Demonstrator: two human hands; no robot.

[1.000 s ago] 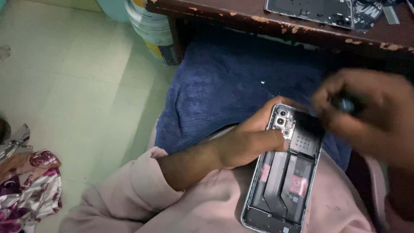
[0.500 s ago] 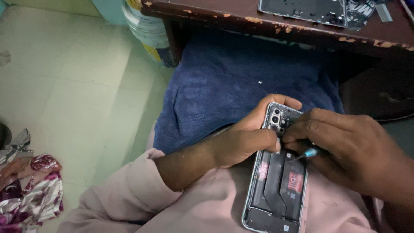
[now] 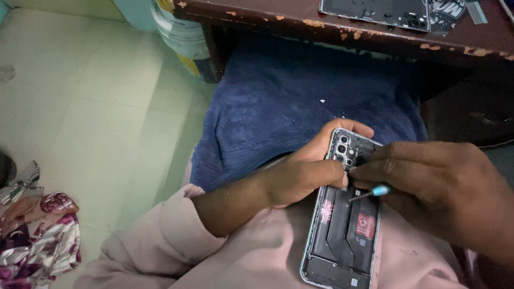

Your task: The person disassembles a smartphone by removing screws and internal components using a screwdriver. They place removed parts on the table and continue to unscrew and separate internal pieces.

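Note:
An opened smartphone [image 3: 342, 235] with its back cover off lies on my lap, its camera cluster at the top and black internals with red stickers showing. My left hand [image 3: 305, 174] grips the phone's upper left edge, fingers curled over the top. My right hand [image 3: 433, 187] holds a small screwdriver [image 3: 372, 192] with a light blue collar, its tip touching the phone's upper middle, just below the cameras.
A dark blue towel [image 3: 289, 107] covers my lap under a worn dark wooden table [image 3: 342, 29]. On the table lies a removed phone back panel [image 3: 375, 10]. A white bucket [image 3: 184, 32] stands on the green tiled floor. Floral cloth [image 3: 37, 235] lies at lower left.
My right hand came down from the upper right onto the phone, bringing the screwdriver tip to the area below the cameras. My left hand kept its grip.

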